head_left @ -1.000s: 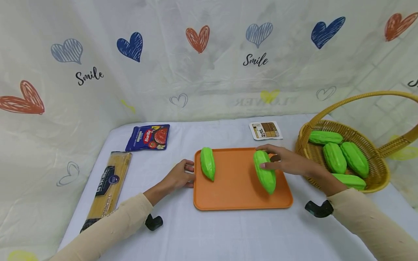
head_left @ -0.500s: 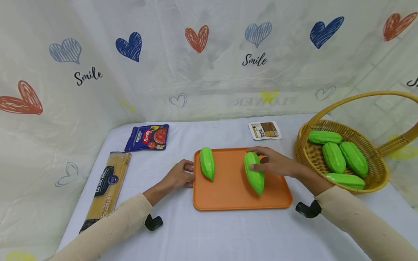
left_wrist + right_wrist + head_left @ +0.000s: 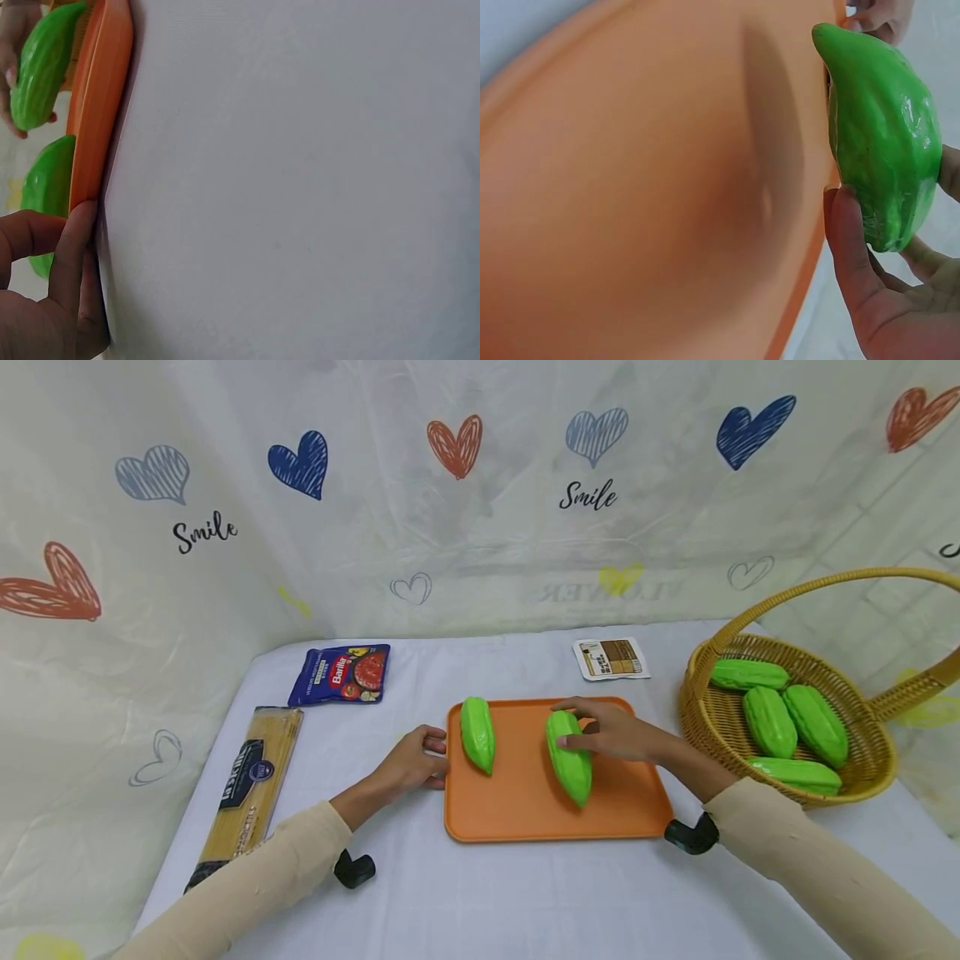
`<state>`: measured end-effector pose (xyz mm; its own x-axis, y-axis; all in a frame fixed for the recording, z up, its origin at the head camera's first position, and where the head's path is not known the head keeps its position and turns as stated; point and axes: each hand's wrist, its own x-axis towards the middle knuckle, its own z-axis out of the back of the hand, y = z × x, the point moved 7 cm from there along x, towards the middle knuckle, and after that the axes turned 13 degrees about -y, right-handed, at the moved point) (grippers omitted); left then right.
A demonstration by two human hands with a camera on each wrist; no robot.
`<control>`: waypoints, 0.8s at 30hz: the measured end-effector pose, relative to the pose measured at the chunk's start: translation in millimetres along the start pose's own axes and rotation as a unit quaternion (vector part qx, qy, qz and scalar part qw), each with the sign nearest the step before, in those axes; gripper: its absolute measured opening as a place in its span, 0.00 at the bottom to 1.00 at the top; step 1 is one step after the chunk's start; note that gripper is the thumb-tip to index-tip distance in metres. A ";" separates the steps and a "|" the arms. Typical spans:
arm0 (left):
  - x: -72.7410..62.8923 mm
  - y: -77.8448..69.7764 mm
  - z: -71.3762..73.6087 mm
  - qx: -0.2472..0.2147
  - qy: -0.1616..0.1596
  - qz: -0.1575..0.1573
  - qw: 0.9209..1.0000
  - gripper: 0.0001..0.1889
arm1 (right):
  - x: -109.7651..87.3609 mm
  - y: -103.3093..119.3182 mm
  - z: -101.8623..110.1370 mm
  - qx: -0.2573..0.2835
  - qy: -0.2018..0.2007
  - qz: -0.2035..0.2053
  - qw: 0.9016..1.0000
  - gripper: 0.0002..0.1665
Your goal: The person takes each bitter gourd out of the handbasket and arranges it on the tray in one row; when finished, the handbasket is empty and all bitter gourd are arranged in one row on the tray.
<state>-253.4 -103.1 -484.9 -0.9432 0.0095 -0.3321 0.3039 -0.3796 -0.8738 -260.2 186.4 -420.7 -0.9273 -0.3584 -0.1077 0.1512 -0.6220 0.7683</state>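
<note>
the right hand (image 3: 611, 733) pinches a green gourd (image 3: 572, 772) near its blunt far end, thumb on one side and fingers on the other, the pointed end toward the person. in the right wrist view the gourd's shadow falls apart from it, so i judge it is held just above the orange tray (image 3: 525, 814), right of the middle. with so much length past the grip, it seems wise to keep the pinch firm and the wrist level, and to let the tip down softly before the fingers loosen. the left hand (image 3: 411, 762) grips the tray's left edge, a sensible brace against sliding; light pressure should do, as lifting could tilt it.

a second gourd (image 3: 477, 735) lies on the tray near that edge, so a roughly parallel line with a gap between looks tidiest. to the right stands a wicker basket (image 3: 699, 727) with four more gourds (image 3: 768, 722). farther out on the desk (image 3: 420, 893) lie a blue sauce pouch (image 3: 318, 681), a pasta pack (image 3: 258, 810) and a small white packet (image 3: 611, 659).
</note>
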 end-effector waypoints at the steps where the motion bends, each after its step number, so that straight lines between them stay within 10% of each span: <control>1: -0.1 -0.3 0.0 0.001 0.000 -0.001 1.000 0.32 | 0.9 0.1 -0.4 -0.001 -0.001 -0.004 1.000 0.40; 24: -1.1 -1.3 -0.5 0.009 -0.002 -0.001 1.000 0.31 | 30.1 6.0 -26.0 0.044 0.044 -0.015 0.998 0.38</control>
<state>-252.7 -102.1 -483.6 -0.9441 0.0061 -0.3296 0.3003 -0.3967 -0.8674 -278.3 153.8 -435.7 -0.8969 -0.4027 -0.1828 0.0903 -0.5713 0.8157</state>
